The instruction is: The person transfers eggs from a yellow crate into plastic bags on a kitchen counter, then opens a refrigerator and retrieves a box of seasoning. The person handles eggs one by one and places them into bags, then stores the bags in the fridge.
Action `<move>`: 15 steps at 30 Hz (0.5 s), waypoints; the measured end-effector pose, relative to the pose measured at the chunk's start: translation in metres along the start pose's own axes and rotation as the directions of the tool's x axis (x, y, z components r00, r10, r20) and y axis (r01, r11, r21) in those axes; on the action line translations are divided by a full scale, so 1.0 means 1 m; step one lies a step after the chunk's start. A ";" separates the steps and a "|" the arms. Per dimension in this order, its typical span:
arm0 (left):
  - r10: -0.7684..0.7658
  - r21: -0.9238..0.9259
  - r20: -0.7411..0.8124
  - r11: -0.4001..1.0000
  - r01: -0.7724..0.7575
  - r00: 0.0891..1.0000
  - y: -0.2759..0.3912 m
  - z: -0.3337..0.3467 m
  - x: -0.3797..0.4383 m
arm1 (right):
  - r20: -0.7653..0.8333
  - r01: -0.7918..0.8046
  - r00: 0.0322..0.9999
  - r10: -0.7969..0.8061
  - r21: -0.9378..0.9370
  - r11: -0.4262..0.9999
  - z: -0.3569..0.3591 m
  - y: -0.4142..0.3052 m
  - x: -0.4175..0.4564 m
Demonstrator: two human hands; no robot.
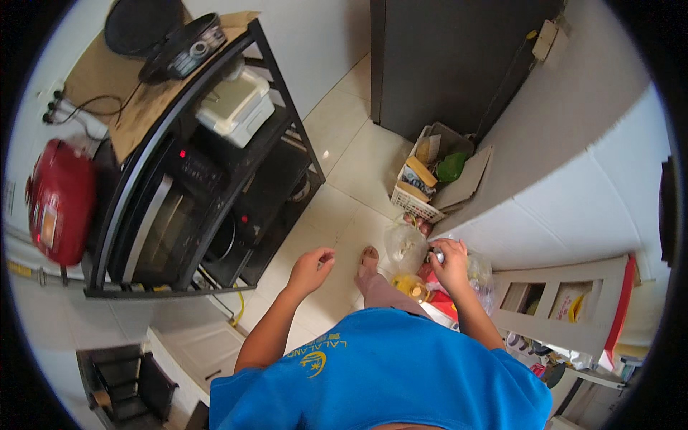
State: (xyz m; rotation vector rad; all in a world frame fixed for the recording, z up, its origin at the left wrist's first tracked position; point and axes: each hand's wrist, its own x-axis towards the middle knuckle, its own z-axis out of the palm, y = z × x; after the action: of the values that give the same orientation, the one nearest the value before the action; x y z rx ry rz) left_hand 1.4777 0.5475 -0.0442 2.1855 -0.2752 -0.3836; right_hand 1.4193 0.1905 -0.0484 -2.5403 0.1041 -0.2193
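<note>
My left hand (313, 270) hangs over the tiled floor with its fingers curled towards the thumb; whether something small lies between them is not clear. In my right hand (453, 264) is a small shiny silvery object (438, 254), partly hidden by the fingers and too small to name. Just left of that hand a clear plastic bag (406, 248) stands on the floor. Below it are a bottle of yellow liquid (415, 290) and red packaging (443, 305). More clear plastic bags (480, 274) lie to the right of my right hand.
On the left, a black metal rack (290, 126) holds an oven (161, 231), a white lidded box (239, 110) and a red cooker (62, 201). A white basket (411, 200) with cardboard stands by the wall. My foot (369, 258) is near the bags. A white cabinet (543, 306) is at right.
</note>
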 end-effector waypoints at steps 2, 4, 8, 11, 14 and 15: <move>0.017 -0.009 -0.026 1.000 -0.018 1.000 0.002 -0.019 0.055 | -0.001 -0.069 0.998 0.069 -0.053 0.996 0.007 0.002 0.055; 0.036 -0.056 -0.106 0.998 -0.042 0.994 0.006 -0.040 0.116 | -0.046 0.044 0.998 -0.044 -0.012 0.999 0.008 0.000 0.129; -0.092 -0.073 -0.065 0.994 0.087 0.994 -0.001 -0.079 0.214 | -0.082 0.127 0.989 -0.126 0.006 0.992 0.007 -0.021 0.271; -0.085 -0.063 -0.079 0.995 0.080 0.993 -0.009 -0.108 0.296 | -0.116 0.197 0.975 -0.190 0.049 0.979 0.017 -0.033 0.375; -0.067 -0.087 -0.105 0.994 0.058 0.992 -0.019 -0.125 0.397 | -0.139 0.229 0.965 -0.221 0.047 0.972 0.036 -0.030 0.462; -0.060 -0.099 -0.112 0.994 0.048 0.992 -0.016 -0.128 0.437 | -0.133 0.201 0.972 -0.194 0.041 0.979 0.040 -0.029 0.487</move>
State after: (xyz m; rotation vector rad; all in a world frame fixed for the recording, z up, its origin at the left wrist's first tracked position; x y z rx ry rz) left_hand 1.9311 0.5071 -0.0598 2.1143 -0.1314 -0.2934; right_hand 1.9056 0.1764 0.0003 -2.4809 -0.1050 -0.4580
